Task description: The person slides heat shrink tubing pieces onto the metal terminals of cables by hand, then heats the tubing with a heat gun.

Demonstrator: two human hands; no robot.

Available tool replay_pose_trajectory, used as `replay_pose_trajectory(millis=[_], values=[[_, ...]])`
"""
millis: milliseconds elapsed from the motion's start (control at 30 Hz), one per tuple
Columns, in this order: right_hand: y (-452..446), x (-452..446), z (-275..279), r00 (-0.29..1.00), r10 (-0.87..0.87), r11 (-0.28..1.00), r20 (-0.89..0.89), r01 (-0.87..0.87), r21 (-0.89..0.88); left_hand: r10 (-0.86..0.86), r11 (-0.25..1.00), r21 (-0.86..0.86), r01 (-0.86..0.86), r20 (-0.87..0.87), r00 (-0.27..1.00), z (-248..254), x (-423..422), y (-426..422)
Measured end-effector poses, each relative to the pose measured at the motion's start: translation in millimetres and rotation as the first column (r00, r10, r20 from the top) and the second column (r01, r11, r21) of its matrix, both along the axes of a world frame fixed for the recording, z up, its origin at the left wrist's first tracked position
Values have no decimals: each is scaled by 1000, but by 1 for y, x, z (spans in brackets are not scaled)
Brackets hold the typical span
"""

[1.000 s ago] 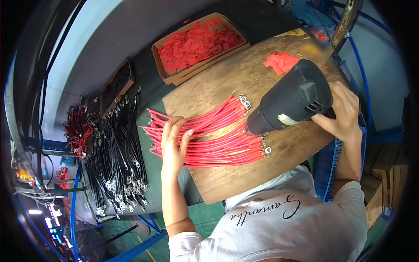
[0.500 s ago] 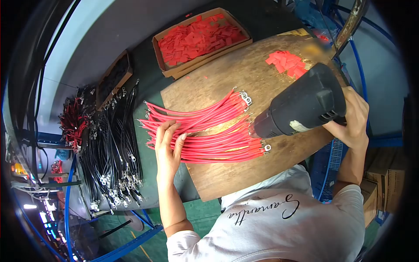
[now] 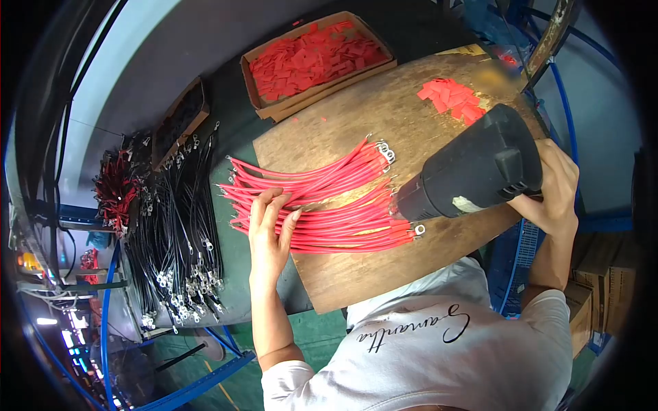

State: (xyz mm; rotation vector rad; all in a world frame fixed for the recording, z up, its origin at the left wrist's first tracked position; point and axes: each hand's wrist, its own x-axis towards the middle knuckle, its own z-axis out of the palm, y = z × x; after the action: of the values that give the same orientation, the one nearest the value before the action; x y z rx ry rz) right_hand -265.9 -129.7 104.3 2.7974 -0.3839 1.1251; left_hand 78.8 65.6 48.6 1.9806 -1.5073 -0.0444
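Note:
My right hand [image 3: 558,181] grips a black heat gun [image 3: 473,164], its handle mostly hidden behind the body. The gun's nozzle points left, over the ring-lug ends of the lower bunch of red cables [image 3: 343,225]. Some lugs there are hidden under the nozzle. Over the left part of this bunch, my left hand [image 3: 269,229] has its fingers curled on the cables, thumb apart from the fingertips with cables between. A second bunch of red cables [image 3: 329,175] lies just above, its metal ring lugs [image 3: 387,154] at the right end. Both bunches rest on a wooden board [image 3: 343,284].
A cardboard tray [image 3: 274,113] of red sleeve pieces stands at the back. A small pile of red pieces [image 3: 452,99] lies on the board. Black cables with lugs [image 3: 181,253] spread at the left, near a bundle of red and black leads [image 3: 116,192].
The heat gun has tilted and lowered slightly. My left hand has shifted a little to the right along the cables, and the lower bunch has moved very slightly.

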Motion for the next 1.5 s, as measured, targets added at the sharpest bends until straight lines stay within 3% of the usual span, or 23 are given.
replay_pose_trajectory(millis=[567, 1067, 1333, 1400, 1500], values=[[7, -21, 1, 995, -96, 995, -36, 95, -23, -86, 994, 72, 82, 48, 995, -4, -8, -6], [8, -21, -5, 998, -66, 998, 9, 66, -18, -154, 983, 102, 151, 16, 988, -8, -16, -9], [6, -18, -4, 996, -85, 996, 8, 85, -9, -304, 926, 261, 273, 85, 949, -21, -32, -19], [6, -18, -4, 997, -81, 997, 3, 81, -14, -336, 910, 329, 252, 228, 914, -30, -35, -23], [6, -19, -4, 995, -96, 995, -5, 96, -13, -357, 899, 332, 284, 183, 916, -36, -30, -28]])
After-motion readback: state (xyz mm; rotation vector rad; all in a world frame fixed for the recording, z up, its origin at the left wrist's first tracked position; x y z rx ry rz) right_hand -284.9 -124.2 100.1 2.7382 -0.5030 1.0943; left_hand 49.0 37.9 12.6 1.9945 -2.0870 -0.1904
